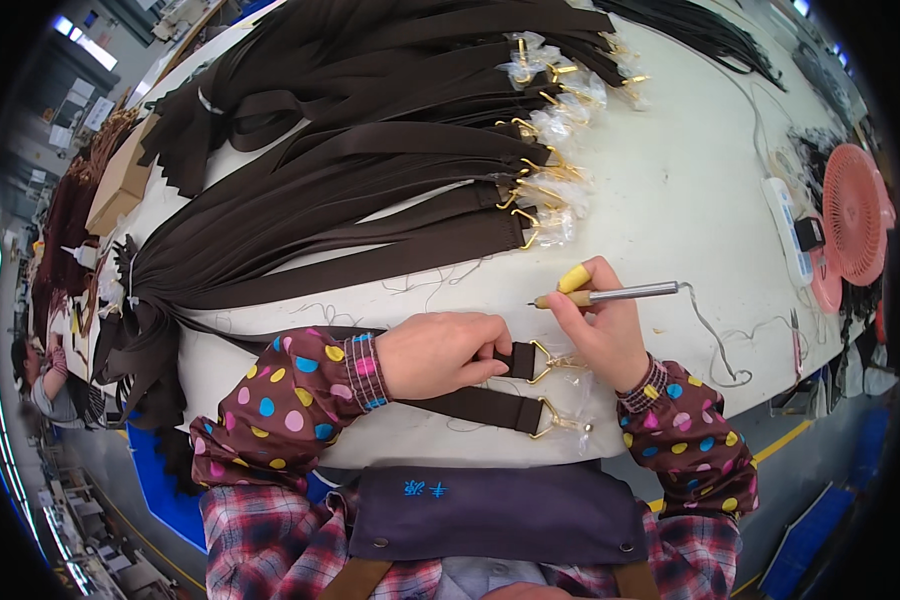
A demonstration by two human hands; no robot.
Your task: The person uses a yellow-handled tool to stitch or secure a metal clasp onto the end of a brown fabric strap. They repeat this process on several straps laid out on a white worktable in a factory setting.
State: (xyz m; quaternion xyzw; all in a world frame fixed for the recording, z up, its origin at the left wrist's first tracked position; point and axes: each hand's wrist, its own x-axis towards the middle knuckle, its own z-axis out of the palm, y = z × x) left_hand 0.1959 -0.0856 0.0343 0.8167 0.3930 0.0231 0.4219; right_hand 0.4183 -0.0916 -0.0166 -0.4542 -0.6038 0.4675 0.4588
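Observation:
My left hand, fingers curled, grips a dark brown strap near its end, where a gold metal buckle with clear wrapping hangs. A second strap with a similar buckle lies just below it. My right hand, a yellow cover on one finger, holds a pen-like tool with a metal barrel and a cord above the strap end. Several more dark straps, with gold hardware in clear plastic, lie bundled across the white table beyond my hands.
A pink fan, a white power strip and loose cords stand at the table's right. Dark cords lie at the back right. At the left are a cardboard box, a glue bottle and another person.

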